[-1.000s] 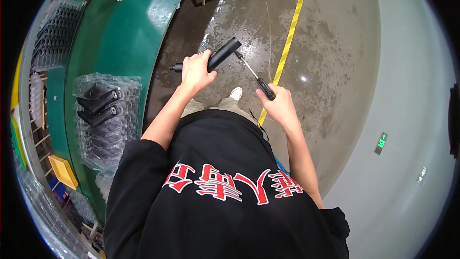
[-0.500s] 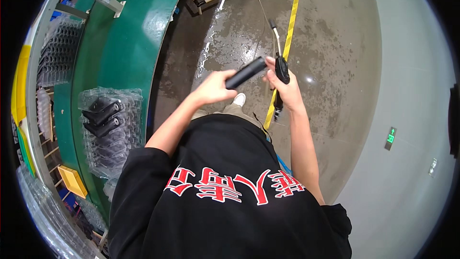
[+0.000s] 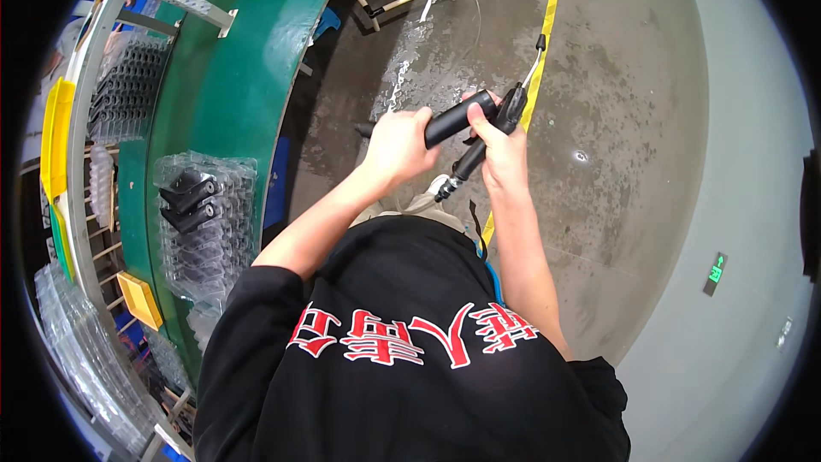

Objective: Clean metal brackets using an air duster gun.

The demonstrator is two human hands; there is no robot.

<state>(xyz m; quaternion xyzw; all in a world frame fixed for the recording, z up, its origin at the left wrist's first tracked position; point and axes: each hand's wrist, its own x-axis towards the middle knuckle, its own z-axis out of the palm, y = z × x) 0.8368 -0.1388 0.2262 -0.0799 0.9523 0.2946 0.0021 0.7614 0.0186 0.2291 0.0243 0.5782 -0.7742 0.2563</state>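
My left hand [image 3: 398, 149] is closed around a black cylindrical part [image 3: 453, 123]. Its open round end points up and right, and a dark tip sticks out past my knuckles on the other side. In my right hand [image 3: 506, 154] is a black air blow gun [image 3: 512, 109] with a thin bent metal nozzle and a dark tip angled up and away. The gun's lower end, with a metal hose fitting, hangs toward my body. The round end of the part sits close beside my right thumb; whether they touch, I cannot tell.
On the green bench [image 3: 227, 77] to my left stands a stack of clear plastic trays [image 3: 205, 248], with black angled parts [image 3: 188, 198] in the top one. A metal rack post [image 3: 77, 145] rises beyond. Yellow tape [image 3: 532, 94] crosses the wet floor; a grey wall [image 3: 753, 162] stands right.
The right hand has turned the blow gun so its nozzle leans right. The black part has come closer to the gun, its round end now more visible. Both hands keep their holds.
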